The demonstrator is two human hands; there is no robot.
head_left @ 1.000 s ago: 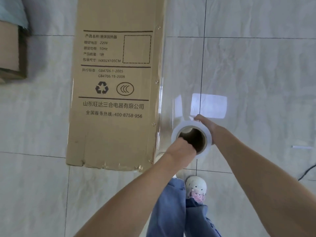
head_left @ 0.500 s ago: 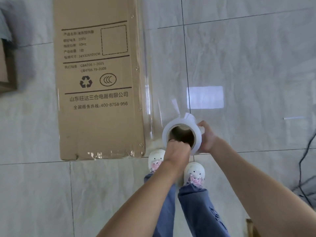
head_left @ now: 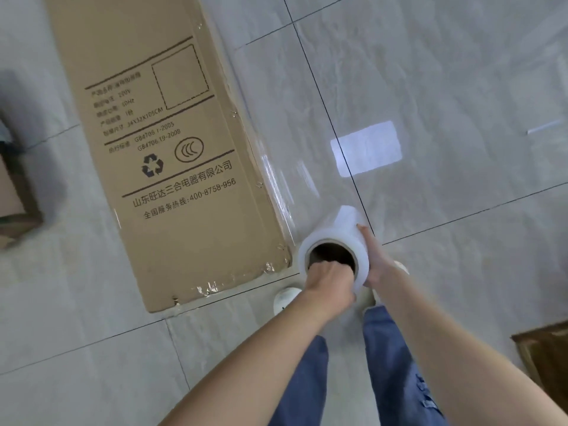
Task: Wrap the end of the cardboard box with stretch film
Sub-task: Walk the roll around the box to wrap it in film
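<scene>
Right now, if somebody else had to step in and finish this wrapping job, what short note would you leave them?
Left hand: fingers hooked into the cardboard core of the stretch film roll, gripping it.
Right hand: laid flat against the roll's outer side, steadying it.
Cardboard box: flat on the tiled floor, near end by the person's feet.
Done: a sheet of film runs from the roll along the box's right edge; crinkled film shows at the near end.
Left: carry the roll on round the end, then cut the film.
</scene>
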